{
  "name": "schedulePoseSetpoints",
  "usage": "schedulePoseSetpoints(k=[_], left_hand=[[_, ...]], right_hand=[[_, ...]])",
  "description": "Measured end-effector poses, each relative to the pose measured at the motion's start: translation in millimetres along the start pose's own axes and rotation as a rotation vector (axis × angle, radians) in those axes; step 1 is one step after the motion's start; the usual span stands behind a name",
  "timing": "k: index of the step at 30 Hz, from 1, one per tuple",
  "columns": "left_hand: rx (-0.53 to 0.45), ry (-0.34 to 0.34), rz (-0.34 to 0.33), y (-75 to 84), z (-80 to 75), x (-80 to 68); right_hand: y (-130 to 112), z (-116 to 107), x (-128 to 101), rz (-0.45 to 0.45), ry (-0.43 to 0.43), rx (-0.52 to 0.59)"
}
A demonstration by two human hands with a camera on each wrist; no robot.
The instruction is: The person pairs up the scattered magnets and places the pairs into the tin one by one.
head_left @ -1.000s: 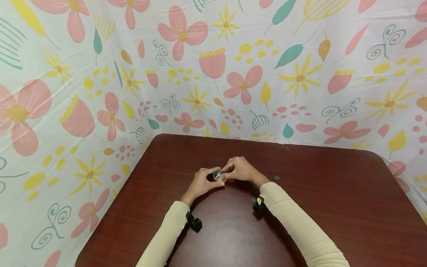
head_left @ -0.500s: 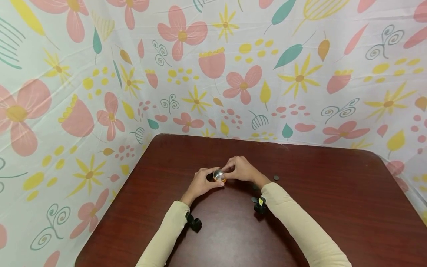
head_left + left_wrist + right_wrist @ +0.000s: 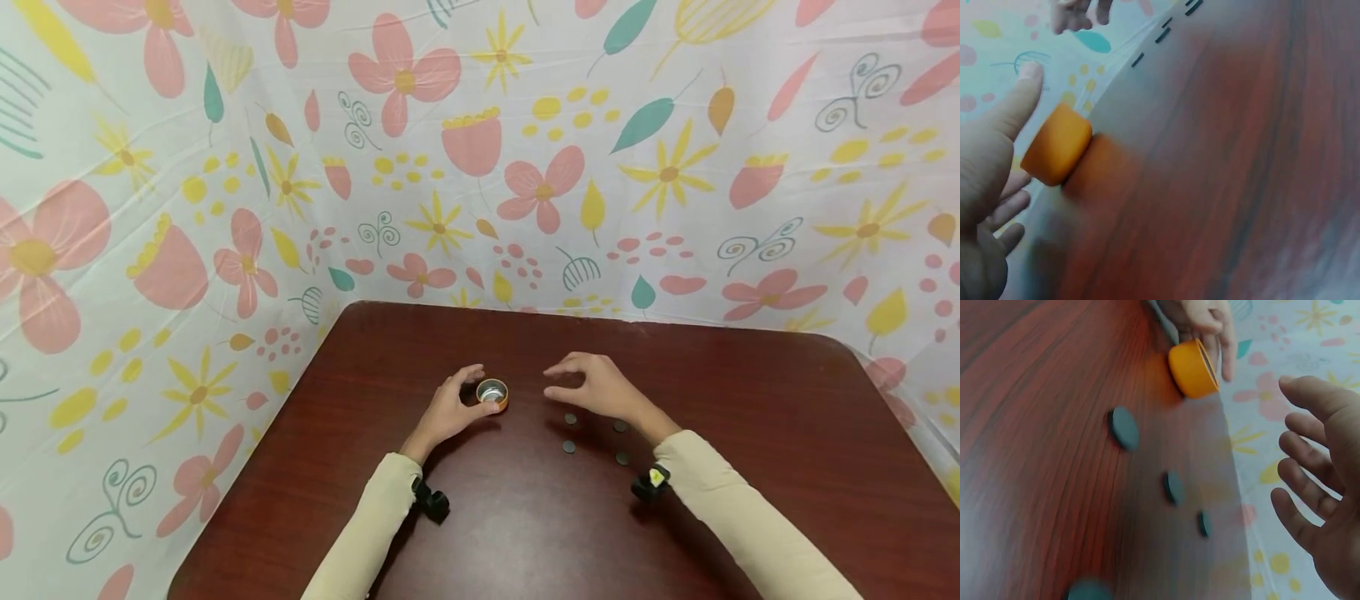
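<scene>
A small round orange tin [image 3: 503,405] with a silvery inside stands upright on the table; its orange wall [image 3: 1054,149] faces the left wrist camera. Around its left side my left hand [image 3: 448,414] is spread, with the thumb by the near rim and the fingers loose and apart from the wall. My right hand [image 3: 602,389] hovers to the right of the tin, its fingers parted with nothing between them. Several dark flat discs lie near and below it, among them a close one [image 3: 569,447], a farther one [image 3: 571,419] and a larger-looking disc [image 3: 1124,428] in the right wrist view.
The dark reddish-brown table [image 3: 480,517] reaches back to a hanging white cloth [image 3: 555,283] with flower prints, which also runs along the left side. A black wrist camera [image 3: 431,502] is strapped at the left sleeve, another [image 3: 649,483] at the right.
My right hand has withdrawn from the tin to the right and its fingers have parted, exposing more discs. My left fingers have loosened from the tin, which stays in about the same place.
</scene>
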State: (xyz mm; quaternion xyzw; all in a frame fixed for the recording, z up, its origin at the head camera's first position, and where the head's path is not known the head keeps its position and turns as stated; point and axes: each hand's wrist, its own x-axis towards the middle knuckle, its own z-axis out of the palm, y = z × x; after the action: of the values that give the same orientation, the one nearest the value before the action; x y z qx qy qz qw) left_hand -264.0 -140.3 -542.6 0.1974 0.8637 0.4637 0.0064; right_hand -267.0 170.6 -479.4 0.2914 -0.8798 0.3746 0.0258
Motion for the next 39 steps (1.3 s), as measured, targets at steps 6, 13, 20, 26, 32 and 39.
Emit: schedulePoseSetpoints(k=[6, 13, 20, 26, 32, 39], left_hand=[[0.067, 0.094, 0.235, 29.5, 3.1, -2.4], [0.134, -0.048, 0.451, 68.5, 21.6, -5.9], [0.15, -0.284, 0.364, 78.7, 42.5, -2.8], [0.131, -0.358, 0.324, 65.4, 59.9, -0.5], [0.135, -0.36, 0.29, 56.6, 69.6, 1.7], [0.176, -0.377, 0.263, 54.1, 78.3, 5.5]], right_hand=[[9, -28, -39, 0.054, 0.049, -0.068], [19, -50, -85, 0.077, 0.082, -0.171], [21, -50, -118, 0.089, 0.065, -0.245], [26, -39, -137, 0.057, 0.067, -0.263], [32, -27, -138, 0.017, 0.066, -0.211], [34, -17, -135, 0.045, -0.008, -0.159]])
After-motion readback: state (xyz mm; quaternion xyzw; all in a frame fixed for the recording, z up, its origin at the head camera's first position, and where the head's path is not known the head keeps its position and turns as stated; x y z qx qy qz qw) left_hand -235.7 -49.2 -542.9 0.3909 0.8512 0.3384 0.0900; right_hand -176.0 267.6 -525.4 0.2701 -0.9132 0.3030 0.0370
